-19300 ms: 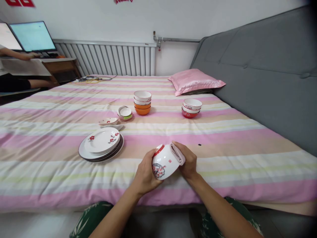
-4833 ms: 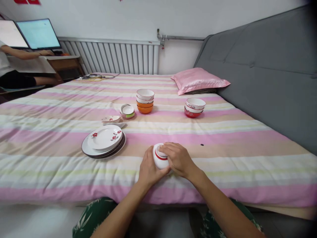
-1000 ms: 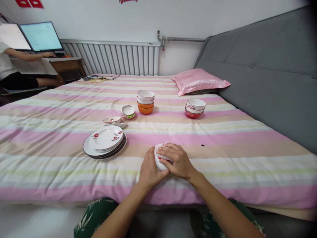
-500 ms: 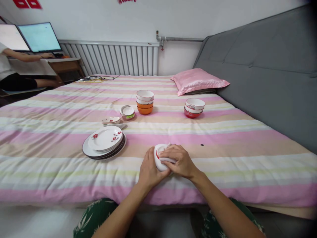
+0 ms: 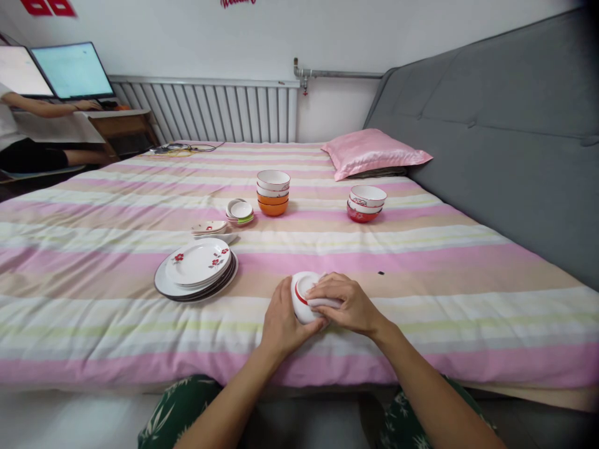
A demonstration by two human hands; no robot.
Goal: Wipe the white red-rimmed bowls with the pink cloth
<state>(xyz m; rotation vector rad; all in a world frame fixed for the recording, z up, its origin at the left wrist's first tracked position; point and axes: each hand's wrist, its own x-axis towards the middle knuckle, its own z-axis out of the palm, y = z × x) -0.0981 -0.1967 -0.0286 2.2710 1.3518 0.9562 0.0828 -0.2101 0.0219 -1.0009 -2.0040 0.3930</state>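
A small white bowl (image 5: 300, 292) with a red ring is tipped so its foot shows, low over the near part of the bed. My left hand (image 5: 283, 321) is closed around its left and near side, thumb along the lower edge. Over the right side of the bowl, my right hand (image 5: 349, 305) is closed on a folded white cloth (image 5: 326, 302), pressed against the bowl's base. The cloth is mostly hidden by my fingers, so it could also be tissue. To the left lies a stack of plates (image 5: 196, 262), the top one with red flowers.
Farther back stand small dishes (image 5: 209, 227), little bowls (image 5: 240, 211), an orange and white bowl stack (image 5: 273, 198) and a red and white one (image 5: 366, 202). A pink pillow (image 5: 374, 153) lies by the grey headboard (image 5: 491, 125). A person (image 5: 28, 118) sits at the desk.
My right hand and the white cloth have shifted slightly right across the bowl, uncovering more of its foot. My left hand keeps its hold in nearly the same place.
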